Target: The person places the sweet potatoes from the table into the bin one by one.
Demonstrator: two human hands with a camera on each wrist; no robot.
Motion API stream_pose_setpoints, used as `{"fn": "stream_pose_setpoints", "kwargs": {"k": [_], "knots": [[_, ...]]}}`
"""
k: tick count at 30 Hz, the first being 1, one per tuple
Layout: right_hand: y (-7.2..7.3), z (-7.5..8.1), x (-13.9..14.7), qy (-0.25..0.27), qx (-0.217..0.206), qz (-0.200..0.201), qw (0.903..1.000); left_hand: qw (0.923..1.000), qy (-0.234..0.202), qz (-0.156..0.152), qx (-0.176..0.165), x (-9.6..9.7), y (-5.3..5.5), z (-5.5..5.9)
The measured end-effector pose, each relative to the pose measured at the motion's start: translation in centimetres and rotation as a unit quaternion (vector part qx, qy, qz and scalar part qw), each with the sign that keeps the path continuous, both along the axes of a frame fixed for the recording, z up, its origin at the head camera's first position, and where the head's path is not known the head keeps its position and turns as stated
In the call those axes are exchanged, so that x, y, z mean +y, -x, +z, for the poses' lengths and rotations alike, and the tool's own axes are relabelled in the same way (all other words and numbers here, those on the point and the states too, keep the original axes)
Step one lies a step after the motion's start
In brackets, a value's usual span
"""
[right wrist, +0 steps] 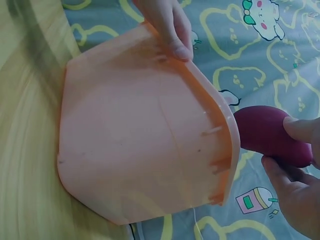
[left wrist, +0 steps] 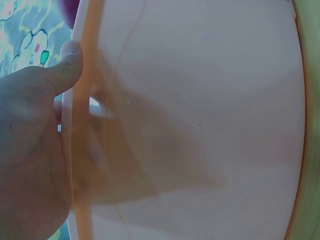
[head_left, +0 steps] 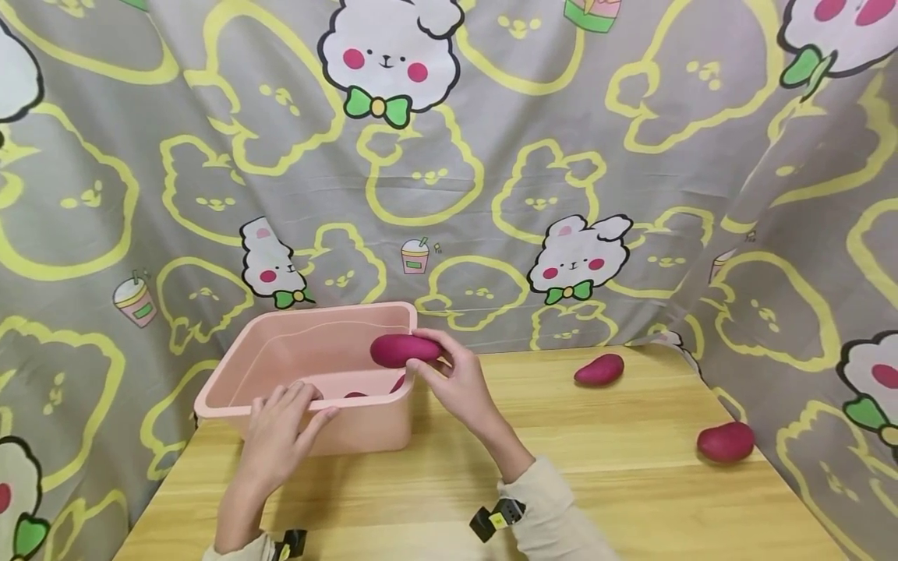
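Note:
In the head view, a pink plastic bin (head_left: pixel 330 430) stands on the left side of the table. My left hand (head_left: pixel 281 436) grips its near rim, fingers over the inside and thumb outside; the left wrist view shows that thumb (left wrist: pixel 71 57) at the rim. Over the bin's right end, my right hand (head_left: pixel 456 378) holds a purple-red sweet potato (head_left: pixel 400 351) between thumb and fingers. Close beside the rim, the same sweet potato (right wrist: pixel 267 131) shows in the right wrist view. Inside the bin, parts of other sweet potatoes (head_left: pixel 355 395) peek above the near wall, which hides the rest.
Two more sweet potatoes lie on the wooden table (head_left: pixel 561 436): one towards the back (head_left: pixel 599 370), another near the right edge (head_left: pixel 726 442). A grey cartoon-print curtain (head_left: pixel 435 195) hangs behind the table and along its sides.

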State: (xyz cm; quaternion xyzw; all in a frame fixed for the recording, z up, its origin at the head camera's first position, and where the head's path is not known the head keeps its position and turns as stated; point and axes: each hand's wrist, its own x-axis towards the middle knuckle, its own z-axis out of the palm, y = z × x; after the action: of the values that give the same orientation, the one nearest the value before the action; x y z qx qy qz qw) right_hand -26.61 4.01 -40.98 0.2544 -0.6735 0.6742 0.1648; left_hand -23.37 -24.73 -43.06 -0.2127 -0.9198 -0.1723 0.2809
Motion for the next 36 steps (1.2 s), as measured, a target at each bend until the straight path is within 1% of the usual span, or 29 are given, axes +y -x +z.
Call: {"fn": "stream_pose_setpoints", "kwargs": {"k": [5, 11, 19, 25, 30, 36], "knots": [[-0.3, -0.1, -0.8, -0.003, -0.004, 0.014, 0.9999, 1.0, 0.0, -0.002, 0.001, -0.1, -0.2, 0.1], [-0.3, -0.1, -1.7, -0.001, -0.019, 0.01, 0.9998, 1.0, 0.001, -0.002, -0.001, -0.1, -0.2, 0.1], [0.1, 0.0, -2.3, -0.031, -0.005, -0.009, 0.9995, 1.0, -0.001, -0.006, 0.004, -0.2, 0.0, 0.1], [0.3, 0.0, -2.5, -0.035, 0.014, 0.0, 0.9993, 1.0, 0.0, -0.005, -0.003, 0.0, 0.0, 0.1], [0.2, 0.4, -2.8, -0.062, 0.023, -0.001, 0.9978, 1.0, -0.001, -0.002, -0.003, -0.1, 0.0, 0.3], [-0.3, 0.6, -3.0, -0.076, 0.006, 0.006, 0.997, 1.0, 0.0, -0.004, -0.004, -0.2, 0.0, 0.2]]}}
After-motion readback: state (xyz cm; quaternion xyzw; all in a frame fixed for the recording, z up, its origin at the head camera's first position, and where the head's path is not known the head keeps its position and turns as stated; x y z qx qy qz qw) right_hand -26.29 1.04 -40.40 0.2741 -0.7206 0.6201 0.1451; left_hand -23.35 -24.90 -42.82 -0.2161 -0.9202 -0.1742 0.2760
